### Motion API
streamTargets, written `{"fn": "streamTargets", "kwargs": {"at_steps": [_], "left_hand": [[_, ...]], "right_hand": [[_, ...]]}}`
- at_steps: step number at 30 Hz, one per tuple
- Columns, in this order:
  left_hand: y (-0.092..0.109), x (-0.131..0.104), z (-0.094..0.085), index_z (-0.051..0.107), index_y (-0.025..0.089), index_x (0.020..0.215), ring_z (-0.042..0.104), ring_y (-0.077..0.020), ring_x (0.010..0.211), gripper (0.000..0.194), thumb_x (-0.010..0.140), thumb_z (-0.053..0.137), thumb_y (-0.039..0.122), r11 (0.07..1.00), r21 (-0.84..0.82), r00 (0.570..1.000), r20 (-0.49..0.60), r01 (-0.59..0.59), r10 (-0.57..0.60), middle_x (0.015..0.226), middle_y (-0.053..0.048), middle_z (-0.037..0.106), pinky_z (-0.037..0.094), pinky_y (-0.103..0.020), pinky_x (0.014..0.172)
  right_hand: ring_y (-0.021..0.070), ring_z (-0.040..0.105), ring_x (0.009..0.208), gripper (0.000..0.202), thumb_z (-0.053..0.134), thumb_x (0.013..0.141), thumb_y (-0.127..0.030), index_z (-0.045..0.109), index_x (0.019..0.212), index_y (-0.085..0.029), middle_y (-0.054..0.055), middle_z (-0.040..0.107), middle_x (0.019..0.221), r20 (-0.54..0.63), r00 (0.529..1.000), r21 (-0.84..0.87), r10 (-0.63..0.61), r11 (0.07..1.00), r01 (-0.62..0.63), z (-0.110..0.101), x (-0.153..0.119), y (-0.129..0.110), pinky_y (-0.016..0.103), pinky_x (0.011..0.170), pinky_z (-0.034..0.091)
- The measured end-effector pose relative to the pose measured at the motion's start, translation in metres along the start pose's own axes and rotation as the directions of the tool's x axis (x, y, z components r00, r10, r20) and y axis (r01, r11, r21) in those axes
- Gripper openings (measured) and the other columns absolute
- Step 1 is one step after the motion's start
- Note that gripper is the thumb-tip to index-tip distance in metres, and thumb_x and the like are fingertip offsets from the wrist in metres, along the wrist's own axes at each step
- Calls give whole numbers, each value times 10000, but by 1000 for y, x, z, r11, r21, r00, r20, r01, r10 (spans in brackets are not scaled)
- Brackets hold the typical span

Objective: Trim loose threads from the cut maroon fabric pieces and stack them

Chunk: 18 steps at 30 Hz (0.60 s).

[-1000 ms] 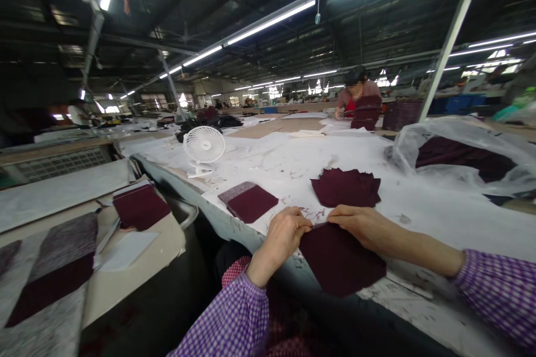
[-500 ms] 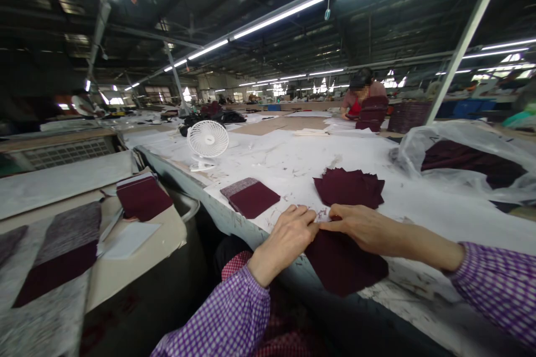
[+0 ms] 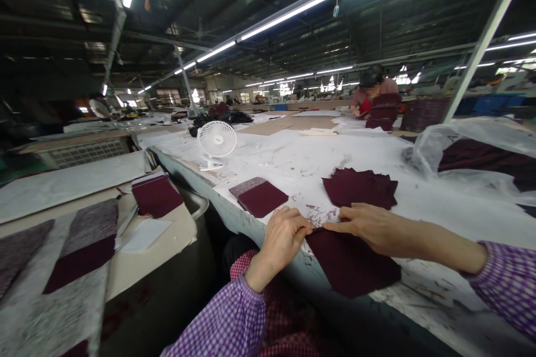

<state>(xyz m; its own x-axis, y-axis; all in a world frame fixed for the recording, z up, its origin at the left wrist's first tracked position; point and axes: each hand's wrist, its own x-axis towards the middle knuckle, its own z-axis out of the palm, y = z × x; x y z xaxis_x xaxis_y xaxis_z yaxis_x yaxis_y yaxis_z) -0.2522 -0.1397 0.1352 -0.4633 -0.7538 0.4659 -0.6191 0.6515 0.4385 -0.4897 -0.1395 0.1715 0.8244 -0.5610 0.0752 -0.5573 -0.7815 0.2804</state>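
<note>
A dark maroon fabric piece [image 3: 354, 267] lies at the table's near edge, its lower corner hanging over. My left hand [image 3: 285, 237] pinches its upper left corner between thumb and fingers. My right hand [image 3: 372, 227] rests on the upper edge of the same piece, index finger stretched toward the left hand and the other fingers curled. Just beyond the right hand is a fanned pile of maroon pieces [image 3: 360, 186]. To the left of the hands sits a neat stack of maroon pieces [image 3: 263, 199] with a grey speckled strip at its far end.
A small white fan [image 3: 216, 139] stands on the white-covered table [image 3: 288, 150]. At the right is a clear plastic bag [image 3: 473, 172] with maroon cloth. A side surface [image 3: 180, 225] at left holds more fabric. Another person [image 3: 364, 101] works across the table.
The view has turned slightly left. My left hand has moved a little away from my right index finger, and a narrow strip of the fabric's upper edge shows between them.
</note>
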Motion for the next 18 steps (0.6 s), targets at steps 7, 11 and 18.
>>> {"fn": "streamTargets", "kwargs": {"at_steps": [7,11,18], "left_hand": [[-11,-4,0,709,199,806,528,-157,785,174,863,563,274,983,-183,999,-39,9,-17,771,-26,617,410,-282,759],[-14,-3,-3,690,167,831,536,-143,744,184,863,553,286,934,-352,996,-48,59,-81,736,-21,614,420,-259,715],[-11,-6,-1,645,168,726,511,-140,770,160,846,542,146,983,-183,998,-67,-34,22,750,-14,591,407,-265,771]], "right_hand": [[160,541,662,726,441,719,9,413,1362,-326,59,599,849,9,999,-134,-36,990,36,1,8,-4,271,612,342],[146,516,590,743,439,716,-2,392,1375,-341,48,605,837,6,999,-137,-37,990,38,0,10,-5,268,560,300],[147,536,598,737,453,713,-17,393,1376,-333,41,619,803,-12,996,-99,-92,991,91,2,12,1,267,535,296]]}}
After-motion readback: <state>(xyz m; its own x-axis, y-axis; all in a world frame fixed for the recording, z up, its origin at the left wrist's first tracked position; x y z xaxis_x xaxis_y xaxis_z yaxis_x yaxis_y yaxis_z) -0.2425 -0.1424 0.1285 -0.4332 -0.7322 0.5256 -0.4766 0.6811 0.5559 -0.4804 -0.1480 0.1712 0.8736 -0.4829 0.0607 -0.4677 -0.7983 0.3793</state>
